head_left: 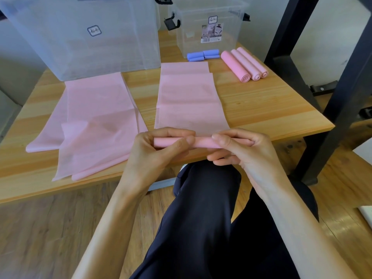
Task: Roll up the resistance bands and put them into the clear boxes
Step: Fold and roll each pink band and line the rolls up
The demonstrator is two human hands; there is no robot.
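Observation:
A pink resistance band (189,101) lies flat on the wooden table (271,109), its near end wound into a thin roll (202,142) at the table's front edge. My left hand (161,147) grips the roll's left part, thumb on top. My right hand (243,148) grips its right part with curled fingers. Another pink band (94,121) lies loosely folded at the left. Three rolled pink bands (244,64) and two rolled blue bands (203,54) lie at the back right. A large clear box (84,35) stands back left, a smaller clear box (209,25) back middle.
A black metal frame (330,87) rises at the right of the table. My dark-trousered legs (211,218) are below the table's front edge, above a wooden floor. Both boxes stand open at the top.

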